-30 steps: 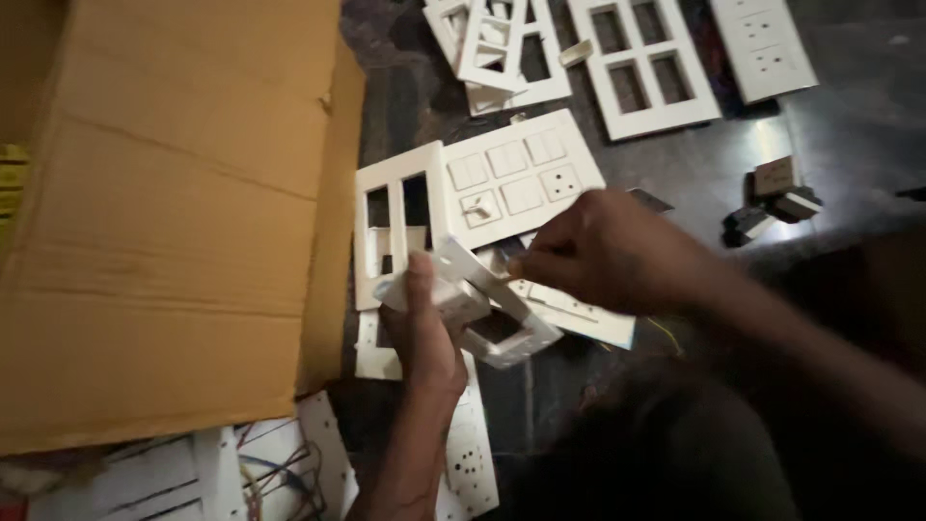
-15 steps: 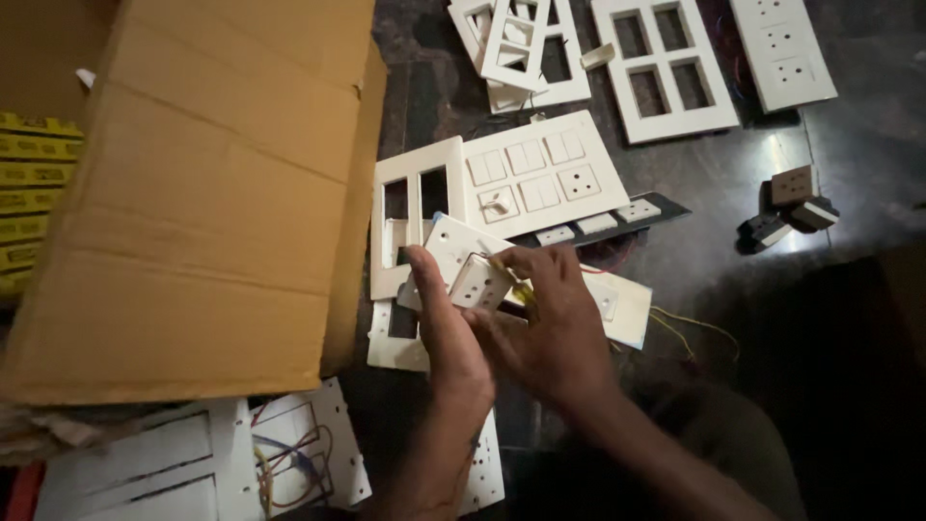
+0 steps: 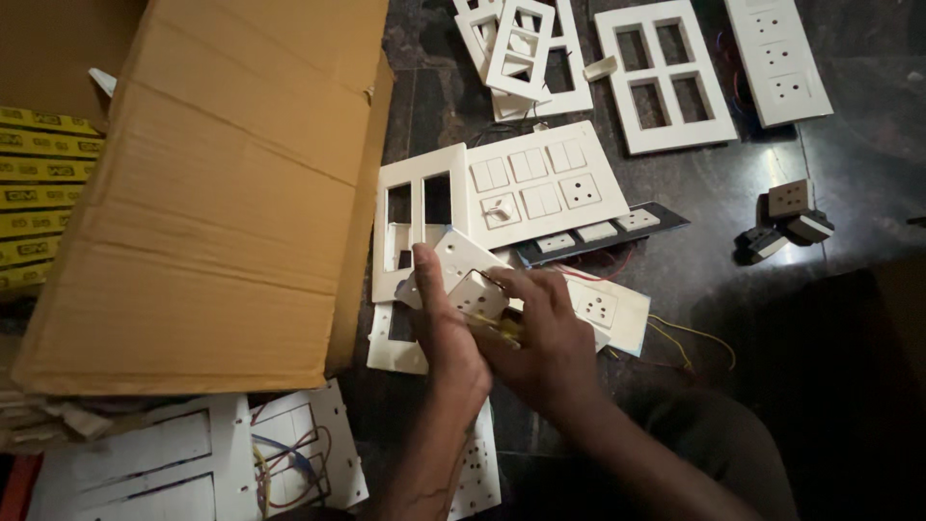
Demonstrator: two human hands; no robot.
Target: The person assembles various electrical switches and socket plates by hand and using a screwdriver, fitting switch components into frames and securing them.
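My left hand (image 3: 446, 333) grips a white socket module (image 3: 476, 292) from the left, thumb up along its side. My right hand (image 3: 545, 338) closes around the same module from the right and below, and a thin yellowish tool or wire shows between the fingers; I cannot tell which. Just behind the module lies a white switch plate with a round hole (image 3: 453, 253). Both hands hover over a pile of white switch plates on the dark floor.
A big open cardboard box (image 3: 222, 193) fills the left side, with yellow packets (image 3: 39, 203) inside. White switch boards and empty frames (image 3: 666, 82) lie scattered beyond. Loose small modules (image 3: 786, 222) sit at right. Wired plates (image 3: 289, 453) lie at lower left.
My right hand came in from the right and closed on the module that my left hand holds. The large frame it held a second ago is no longer in hand.
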